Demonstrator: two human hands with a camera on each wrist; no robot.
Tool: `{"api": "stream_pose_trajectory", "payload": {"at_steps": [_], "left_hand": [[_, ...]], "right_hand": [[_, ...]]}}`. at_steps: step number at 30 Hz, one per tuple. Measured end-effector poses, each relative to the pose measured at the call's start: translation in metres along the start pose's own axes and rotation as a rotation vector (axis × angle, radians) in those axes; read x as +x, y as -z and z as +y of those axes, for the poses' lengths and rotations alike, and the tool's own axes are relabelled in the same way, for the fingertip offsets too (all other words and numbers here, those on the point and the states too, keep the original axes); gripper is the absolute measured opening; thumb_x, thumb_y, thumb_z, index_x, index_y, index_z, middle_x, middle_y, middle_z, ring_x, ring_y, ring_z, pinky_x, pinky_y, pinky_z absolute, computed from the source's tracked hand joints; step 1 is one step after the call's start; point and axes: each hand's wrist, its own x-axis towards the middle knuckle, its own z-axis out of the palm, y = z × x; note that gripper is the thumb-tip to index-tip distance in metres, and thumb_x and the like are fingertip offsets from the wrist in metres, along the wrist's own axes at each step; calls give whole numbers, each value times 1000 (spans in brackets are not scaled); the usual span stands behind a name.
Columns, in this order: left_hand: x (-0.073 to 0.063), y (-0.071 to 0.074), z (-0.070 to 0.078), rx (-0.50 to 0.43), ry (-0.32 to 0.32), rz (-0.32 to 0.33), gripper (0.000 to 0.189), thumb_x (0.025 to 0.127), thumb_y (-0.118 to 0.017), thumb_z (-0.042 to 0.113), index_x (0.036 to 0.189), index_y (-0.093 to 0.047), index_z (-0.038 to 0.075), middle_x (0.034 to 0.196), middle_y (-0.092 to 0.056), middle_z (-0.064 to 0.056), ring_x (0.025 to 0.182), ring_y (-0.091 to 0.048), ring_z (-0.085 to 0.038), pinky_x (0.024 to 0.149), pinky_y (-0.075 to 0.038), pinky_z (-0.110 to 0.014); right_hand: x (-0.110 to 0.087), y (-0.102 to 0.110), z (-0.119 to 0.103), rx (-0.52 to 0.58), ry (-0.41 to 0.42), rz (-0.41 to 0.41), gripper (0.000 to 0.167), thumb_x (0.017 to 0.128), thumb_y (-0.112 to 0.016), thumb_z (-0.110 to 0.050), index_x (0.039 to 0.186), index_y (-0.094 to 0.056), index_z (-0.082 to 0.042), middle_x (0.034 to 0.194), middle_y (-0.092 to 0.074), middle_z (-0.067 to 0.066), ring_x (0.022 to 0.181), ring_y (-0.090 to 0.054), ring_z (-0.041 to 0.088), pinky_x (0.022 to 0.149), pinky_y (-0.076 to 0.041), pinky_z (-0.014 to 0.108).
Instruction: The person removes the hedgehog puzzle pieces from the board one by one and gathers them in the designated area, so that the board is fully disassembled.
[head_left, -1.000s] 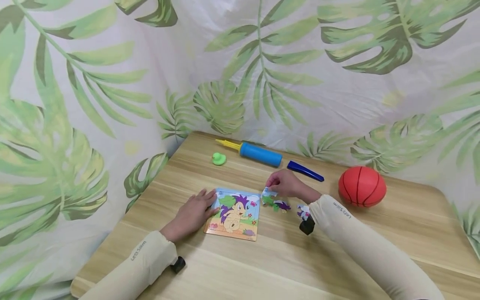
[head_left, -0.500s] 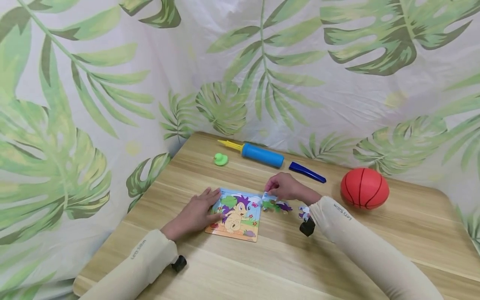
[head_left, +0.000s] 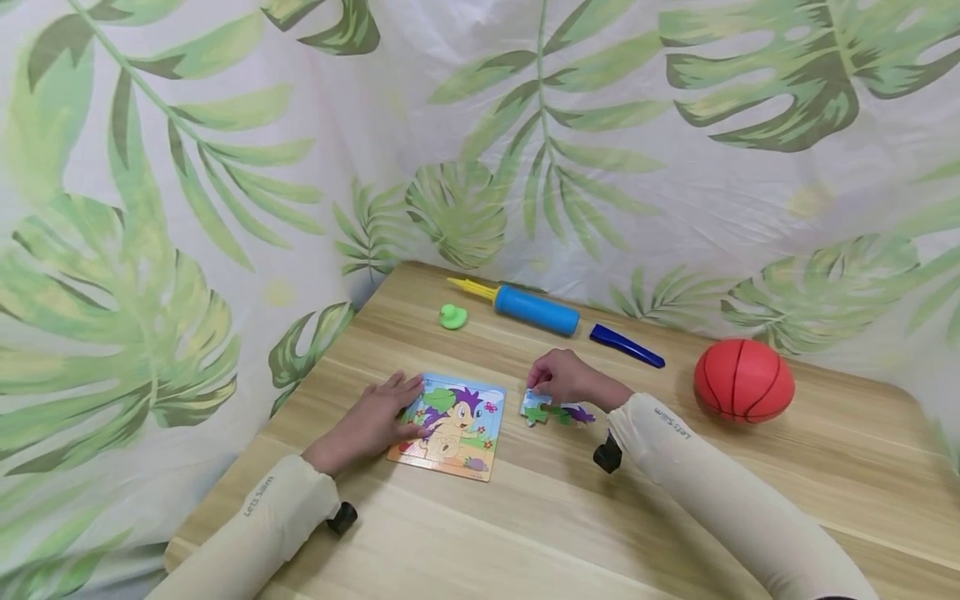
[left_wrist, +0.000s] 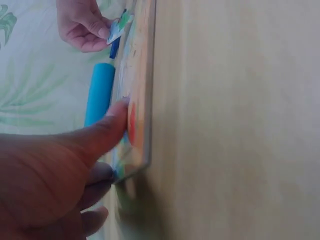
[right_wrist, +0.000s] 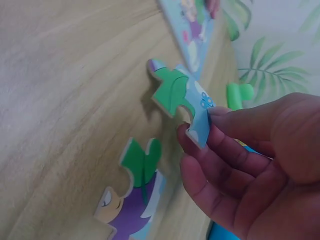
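Observation:
My left hand (head_left: 369, 419) holds the left side of a square hedgehog puzzle board (head_left: 480, 454). In the left wrist view its thumb (left_wrist: 117, 117) lies on the picture face and its fingertips are at the edge. To the board's right, my right hand (head_left: 562, 375) pinches a jigsaw piece (right_wrist: 172, 92) with a green leaf and blue sky, tilted a little off the table. Beneath that hand lies another jigsaw piece (right_wrist: 137, 205), purple and green with part of a face. The right forearm hides part of the table there.
Behind the hands are a green toy duck (head_left: 453, 317), a blue hand pump (head_left: 536, 310) with a yellow nozzle and a dark blue tapered object (head_left: 627, 346). A red ball (head_left: 743, 380) stands at the right. Leaf-patterned cloth (head_left: 480, 125) hangs behind the wooden table (head_left: 450, 542).
The puzzle board has slid left with my left hand, widening the gap to the loose pieces. My right hand has lifted the leaf piece slightly. The head view has shifted a little.

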Motion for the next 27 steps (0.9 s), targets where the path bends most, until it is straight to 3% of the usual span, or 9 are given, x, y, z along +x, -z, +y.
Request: {"api": "stream_pose_trajectory", "payload": {"at_steps": [8,13,17,21,27], "left_hand": [[1,-3,-3,-6,-12,1,81,88,-74,41,151,-41,0,164,-32,-12,154,-20,-42,119,-18,-71],[0,-1,-3,-5,-11,6,80,89,-74,41,150,-41,1,164,-32,-11,154,-20,-43,118,-18,-72],[1,1,-3,-20,-9,3,80,90,-73,40,151,-41,0,164,-32,-12,154,-20,-42,120,-20,-68],[5,3,2,-26,-24,38,75,93,-71,37,151,-41,0,162,-35,-14,154,-22,-40,123,-24,-60],[13,3,24,-17,-92,84,70,95,-69,36,149,-43,1,160,-39,-15,152,-29,-38,120,-31,-56]], "right_hand": [[2,-5,2,-40,16,28,6,92,-70,-7,88,-73,-9,83,-73,1,77,-61,10,74,-53,26],[2,-4,1,-76,-16,79,8,95,-66,-14,95,-74,-11,90,-74,1,83,-63,13,83,-56,33],[-1,0,-2,-66,6,148,13,97,-64,-15,102,-74,-8,93,-74,2,83,-62,13,81,-55,33],[-6,4,-18,-39,69,184,14,97,-63,-15,102,-73,-6,91,-73,2,78,-60,12,78,-54,31],[-10,1,-48,-43,129,142,10,96,-65,-14,100,-73,-9,88,-73,1,75,-60,10,75,-54,28]]}}
